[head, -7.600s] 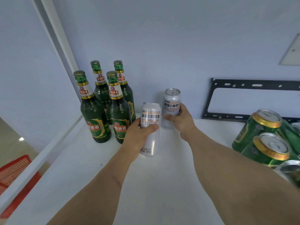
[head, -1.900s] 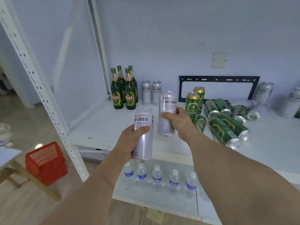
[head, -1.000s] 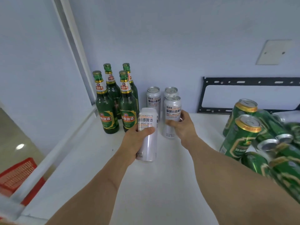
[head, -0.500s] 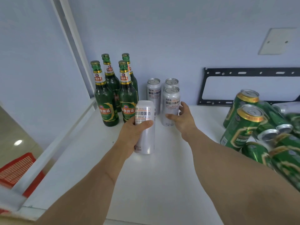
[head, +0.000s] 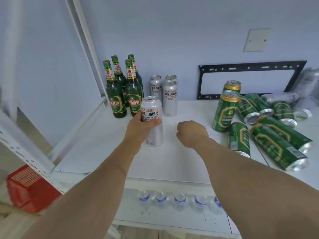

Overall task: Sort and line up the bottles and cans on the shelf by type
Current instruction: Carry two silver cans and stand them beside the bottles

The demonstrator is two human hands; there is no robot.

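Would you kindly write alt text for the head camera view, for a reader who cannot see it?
A person's left hand grips a silver can upright over a white shelf, while the right hand hangs curled and empty. Behind stand four green bottles and three silver cans; green cans lie jumbled to the right, two of them upright.

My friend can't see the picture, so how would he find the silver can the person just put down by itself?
Start at the four green bottles standing at the back left of the white shelf. Right of them stand three silver cans. The one you want is the front silver can, the nearest of the three, with no hand on it.
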